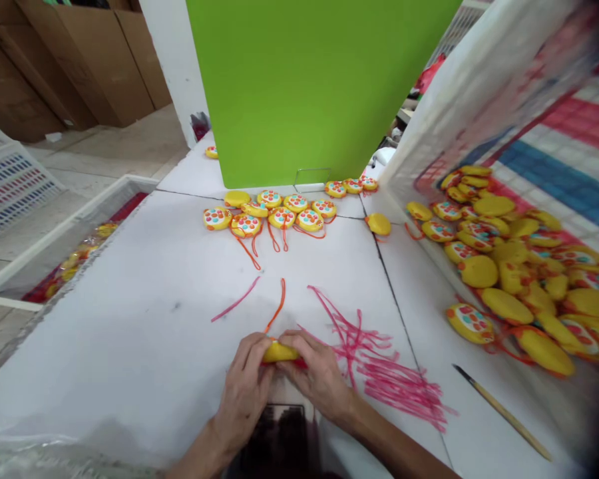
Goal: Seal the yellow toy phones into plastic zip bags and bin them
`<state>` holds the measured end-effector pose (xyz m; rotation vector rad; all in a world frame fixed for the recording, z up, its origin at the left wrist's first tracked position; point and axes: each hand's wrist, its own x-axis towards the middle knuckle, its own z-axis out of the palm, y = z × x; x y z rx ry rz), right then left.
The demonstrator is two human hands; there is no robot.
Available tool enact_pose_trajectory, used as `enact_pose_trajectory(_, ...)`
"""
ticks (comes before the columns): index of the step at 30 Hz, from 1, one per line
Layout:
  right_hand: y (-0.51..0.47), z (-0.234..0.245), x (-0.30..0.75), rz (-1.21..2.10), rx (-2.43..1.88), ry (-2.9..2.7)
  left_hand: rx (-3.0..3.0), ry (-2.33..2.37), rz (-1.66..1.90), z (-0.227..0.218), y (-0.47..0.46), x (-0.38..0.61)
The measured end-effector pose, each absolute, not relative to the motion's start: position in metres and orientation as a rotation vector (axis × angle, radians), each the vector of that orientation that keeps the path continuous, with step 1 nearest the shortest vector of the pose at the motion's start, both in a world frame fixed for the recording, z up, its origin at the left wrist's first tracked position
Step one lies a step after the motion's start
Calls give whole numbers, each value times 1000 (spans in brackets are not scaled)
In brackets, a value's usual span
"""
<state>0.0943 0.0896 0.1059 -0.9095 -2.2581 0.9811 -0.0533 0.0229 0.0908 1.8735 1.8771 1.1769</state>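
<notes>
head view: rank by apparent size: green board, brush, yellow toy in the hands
1. green board
2. brush
3. yellow toy, partly hidden between left hand and right hand; board is farther off, so truly bigger.

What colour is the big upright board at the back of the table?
Bright green board, plain, seen in the head view.

Bright, even light with faint shadows; edges bend and the right and lower borders blur.
</notes>
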Motion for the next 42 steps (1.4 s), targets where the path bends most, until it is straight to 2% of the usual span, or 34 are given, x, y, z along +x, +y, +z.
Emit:
enact_pose_trajectory(4,106,107,99,1205,-1117,-1961,1826,2033,1116,76,6,-50)
enact_pose_trajectory(9,119,113,110,1705,-1184,-1547,2349,1903,782,51,-11,-34)
enact_pose_trajectory(14,102,115,117,1875,-1175,-1310,2335,1845,500,57,-7,-26)
enact_pose_trajectory(18,90,112,131,1928,-1230,-1206,2343,1810,606,63,-3,-27)
enact_pose_trajectory(24,75,119,157,2004,-1281,-1362,1932,1878,822,53,-11,-39)
enact_pose_trajectory(29,65,128,165,2173,-1120,-1518,2028,1722,886,56,-6,-42)
enact_pose_trajectory(32,63,131,163,2291,-1073,-1384,2056,1619,872,64,-1,-41)
enact_pose_trajectory(37,61,124,140,2054,-1193,-1053,2208,1736,848,64,-5,-37)
enact_pose_trajectory(42,56,114,125,1657,-1207,-1819,2412,1782,856,65,-16,-33)
